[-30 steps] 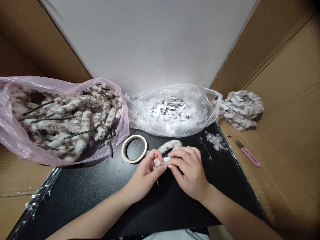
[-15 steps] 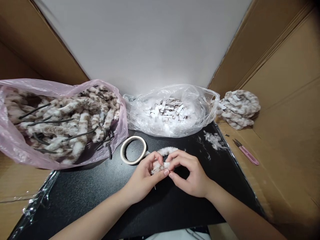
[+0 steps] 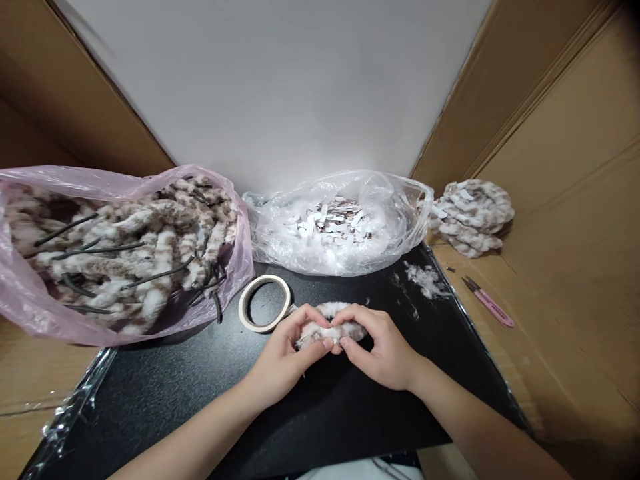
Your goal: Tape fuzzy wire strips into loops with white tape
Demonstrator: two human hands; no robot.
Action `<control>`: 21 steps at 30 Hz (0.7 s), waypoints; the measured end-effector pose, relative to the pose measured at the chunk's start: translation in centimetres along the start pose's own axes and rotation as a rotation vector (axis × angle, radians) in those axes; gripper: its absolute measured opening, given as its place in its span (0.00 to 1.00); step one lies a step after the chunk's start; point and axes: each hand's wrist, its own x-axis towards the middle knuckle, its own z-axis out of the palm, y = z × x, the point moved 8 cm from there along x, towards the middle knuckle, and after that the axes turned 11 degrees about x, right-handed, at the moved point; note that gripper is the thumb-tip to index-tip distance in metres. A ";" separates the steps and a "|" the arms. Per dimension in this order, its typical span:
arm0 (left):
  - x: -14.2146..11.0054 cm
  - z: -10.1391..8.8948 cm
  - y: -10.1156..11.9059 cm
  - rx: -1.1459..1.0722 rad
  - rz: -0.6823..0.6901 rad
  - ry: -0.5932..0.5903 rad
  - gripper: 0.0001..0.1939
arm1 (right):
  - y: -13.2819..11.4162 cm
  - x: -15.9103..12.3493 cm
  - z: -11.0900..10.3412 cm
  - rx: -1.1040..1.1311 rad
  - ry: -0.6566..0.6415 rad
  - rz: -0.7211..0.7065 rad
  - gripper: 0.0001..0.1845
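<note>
Fur loop [image 3: 323, 333] is held low over the middle of the tabletop [image 3: 350, 420], its long axis running left to right, its near stretch roughly level and the far stretch curving behind. Left hand [image 3: 286, 353] and right hand [image 3: 381, 345] both pinch that near stretch between thumb and fingers, fingertips nearly meeting at its middle; whether the loop touches the tabletop cannot be told. Tape [image 3: 243, 310] lies just beyond the left hand.
</note>
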 end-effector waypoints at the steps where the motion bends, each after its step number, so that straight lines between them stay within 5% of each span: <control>1: 0.0 0.0 -0.1 -0.008 -0.015 -0.010 0.11 | 0.0 0.0 0.0 -0.023 -0.004 -0.004 0.12; 11: 0.1 0.3 0.2 0.080 -0.033 -0.099 0.10 | -0.2 0.0 0.4 -0.306 -0.089 -0.171 0.07; 18: -0.2 0.3 1.7 0.613 0.117 -0.155 0.16 | 0.0 0.0 1.0 -0.233 -0.175 -0.082 0.11; 21: -0.2 0.8 2.0 0.608 0.156 -0.210 0.18 | -0.1 0.1 1.3 -0.146 -0.207 -0.043 0.12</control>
